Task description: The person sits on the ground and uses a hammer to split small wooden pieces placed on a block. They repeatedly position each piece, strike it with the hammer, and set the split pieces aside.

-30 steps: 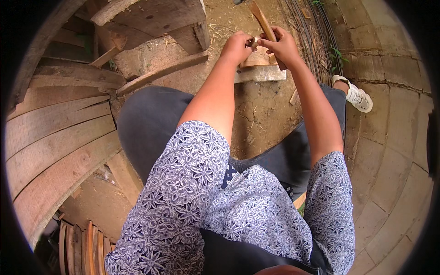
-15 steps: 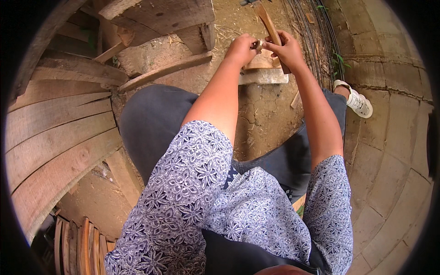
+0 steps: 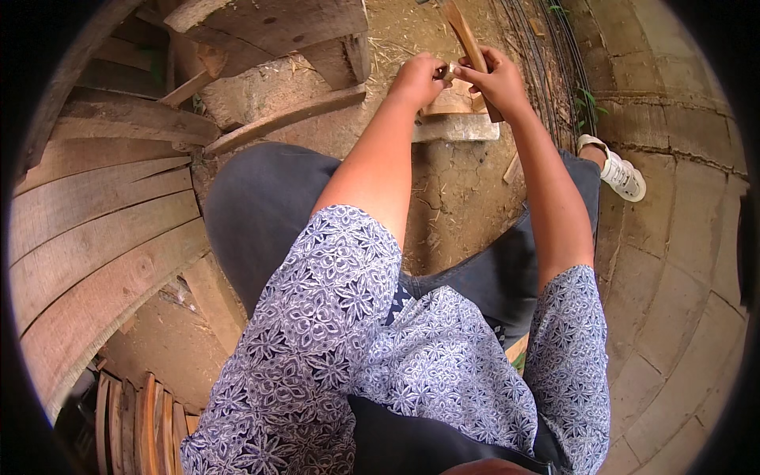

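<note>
My right hand (image 3: 502, 82) is closed round the wooden handle of a hammer (image 3: 464, 33), which slants up and left; its dark head is mostly cut off by the top edge. Between the thumb of that hand and the fingers of my left hand (image 3: 418, 82) is a small pale piece (image 3: 450, 71), too small to name. The left fingers are pinched on it. Just below both hands, a light wooden block (image 3: 457, 100) rests on a pale, worn board (image 3: 463, 129) on the ground.
Rough wooden planks (image 3: 103, 229) form a structure on the left, with a heavy timber piece (image 3: 273, 28) at the upper left. Thin dark rods (image 3: 546, 63) run along the right beside a paved floor (image 3: 673, 261). My white shoe (image 3: 624, 176) rests there. Stacked wood strips (image 3: 146, 427) stand lower left.
My hands stay together around the small piece, with only slight finger movement. The hammer has shifted very slightly in my right hand.
</note>
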{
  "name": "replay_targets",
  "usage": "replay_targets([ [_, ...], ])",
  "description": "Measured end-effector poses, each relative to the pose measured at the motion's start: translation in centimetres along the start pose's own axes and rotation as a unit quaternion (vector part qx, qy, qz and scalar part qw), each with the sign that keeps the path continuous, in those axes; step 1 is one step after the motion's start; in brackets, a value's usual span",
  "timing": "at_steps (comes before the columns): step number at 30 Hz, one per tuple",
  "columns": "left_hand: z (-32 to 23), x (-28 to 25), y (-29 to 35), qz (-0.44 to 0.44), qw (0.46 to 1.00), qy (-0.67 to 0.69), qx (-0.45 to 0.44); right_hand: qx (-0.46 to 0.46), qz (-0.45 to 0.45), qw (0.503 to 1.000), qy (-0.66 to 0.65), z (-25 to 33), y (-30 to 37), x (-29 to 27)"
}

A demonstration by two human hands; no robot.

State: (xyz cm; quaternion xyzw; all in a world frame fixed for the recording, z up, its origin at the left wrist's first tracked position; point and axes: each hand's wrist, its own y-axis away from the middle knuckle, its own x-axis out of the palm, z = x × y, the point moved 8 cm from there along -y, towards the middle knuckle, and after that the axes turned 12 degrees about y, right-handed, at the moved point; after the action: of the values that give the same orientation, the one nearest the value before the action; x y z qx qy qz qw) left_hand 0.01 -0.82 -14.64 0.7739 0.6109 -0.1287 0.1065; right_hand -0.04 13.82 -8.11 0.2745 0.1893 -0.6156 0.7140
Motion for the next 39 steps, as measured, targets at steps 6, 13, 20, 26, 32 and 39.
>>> replay_targets([
  [6, 0.0, -0.1, 0.1, -0.006, 1.000, 0.009, 0.002, 0.000, 0.002, 1.000, 0.000, 0.0, 0.0, 0.2],
  [13, -0.2, 0.0, 0.1, -0.004, 1.000, -0.012, -0.012, -0.024, 0.011, 0.999, 0.018, -0.3, -0.7, 0.3],
  [20, 0.9, -2.4, -1.1, -0.110, 0.968, 0.219, -0.062, -0.032, 0.013, 0.999, 0.015, 0.0, -0.8, 0.5],
  [26, -2.7, -3.0, -2.2, -0.109, 0.920, 0.374, -0.030, -0.011, 0.008, 1.000, -0.001, -1.7, -1.2, 0.1],
  [32, -3.7, -2.3, -1.3, -0.060, 0.940, 0.332, -0.041, -0.017, 0.011, 1.000, 0.013, -1.7, -1.1, 0.5],
  [39, -2.4, -2.0, -1.4, -0.077, 0.916, 0.390, -0.056, -0.036, 0.004, 0.999, 0.011, -1.6, -1.3, 0.5],
])
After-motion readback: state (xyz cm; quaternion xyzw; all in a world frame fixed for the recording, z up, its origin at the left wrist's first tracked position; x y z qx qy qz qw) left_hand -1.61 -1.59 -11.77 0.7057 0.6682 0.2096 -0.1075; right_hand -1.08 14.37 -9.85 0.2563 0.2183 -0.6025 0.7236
